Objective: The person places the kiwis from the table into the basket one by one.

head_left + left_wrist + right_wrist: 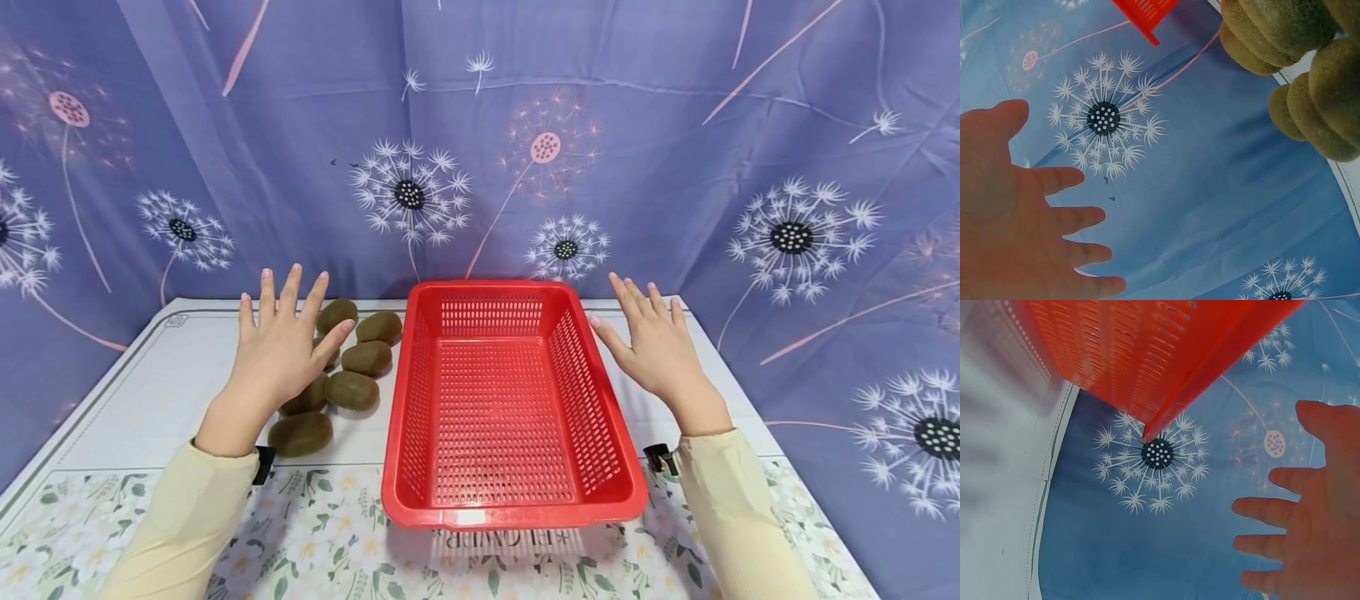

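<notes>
A red perforated plastic basket [517, 517] stands on the table in the middle of the head view, with nothing inside it. Left of it, several brown kiwis [352, 392] lie loosely grouped. My left hand [277, 350] is held with fingers spread above the left side of that group, partly hiding some kiwis, and holds nothing. Beyond the basket's right wall, my right hand [652, 346] is spread too, its thumb near the rim. In the left wrist view the kiwis [1285, 31] appear at upper right. The right wrist view shows the basket's outer wall [1110, 344].
The table [180, 383] has a white top and a floral-printed front part [322, 533]. Behind and on both sides hangs a blue-purple curtain [645, 183] with dandelion prints, close to the table's back edge. A dark wrist strap [264, 465] is on the left wrist.
</notes>
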Motion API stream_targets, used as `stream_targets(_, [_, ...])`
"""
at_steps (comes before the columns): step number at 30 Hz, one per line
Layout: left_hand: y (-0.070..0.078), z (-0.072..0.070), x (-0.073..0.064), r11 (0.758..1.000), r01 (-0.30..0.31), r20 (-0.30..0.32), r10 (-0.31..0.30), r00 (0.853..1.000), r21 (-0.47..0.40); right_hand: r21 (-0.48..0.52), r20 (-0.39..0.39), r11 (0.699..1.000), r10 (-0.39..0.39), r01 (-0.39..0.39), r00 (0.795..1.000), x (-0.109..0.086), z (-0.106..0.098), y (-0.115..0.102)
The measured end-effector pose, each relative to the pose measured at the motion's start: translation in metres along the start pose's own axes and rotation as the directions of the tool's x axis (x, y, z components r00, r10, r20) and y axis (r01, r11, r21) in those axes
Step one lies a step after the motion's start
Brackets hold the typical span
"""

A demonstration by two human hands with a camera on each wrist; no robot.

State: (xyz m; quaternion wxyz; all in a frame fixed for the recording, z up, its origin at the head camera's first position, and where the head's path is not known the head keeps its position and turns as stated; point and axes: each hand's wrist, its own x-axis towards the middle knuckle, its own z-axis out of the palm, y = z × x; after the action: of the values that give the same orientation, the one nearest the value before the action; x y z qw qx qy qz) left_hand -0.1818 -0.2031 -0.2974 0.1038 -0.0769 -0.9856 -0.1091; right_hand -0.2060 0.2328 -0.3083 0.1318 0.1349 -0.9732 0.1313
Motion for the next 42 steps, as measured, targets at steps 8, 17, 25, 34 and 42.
stream_targets(8, [0.001,-0.004,0.000,1.000,-0.024,-0.036,0.024,0.999,0.005,0.070,-0.011,0.997,-0.011,0.012,1.000,0.001,0.000,0.002])
stream_targets(17, [0.000,-0.006,-0.003,0.999,-0.050,-0.060,0.050,0.997,0.003,0.262,0.050,0.965,0.006,-0.019,0.999,0.002,0.000,0.003])
stream_targets(25, [-0.004,-0.006,-0.006,0.998,-0.069,-0.083,0.069,0.994,0.004,0.444,0.069,0.894,0.029,-0.057,0.997,0.003,0.011,0.011])
stream_targets(34, [-0.010,-0.008,-0.012,0.996,-0.088,-0.090,0.088,0.992,0.003,0.601,0.110,0.788,0.081,-0.131,0.991,0.001,0.022,0.018])
stream_targets(42, [-0.018,-0.008,-0.015,0.994,-0.109,-0.070,0.109,0.992,0.000,0.697,0.163,0.695,0.086,-0.176,0.983,-0.002,0.031,0.020])
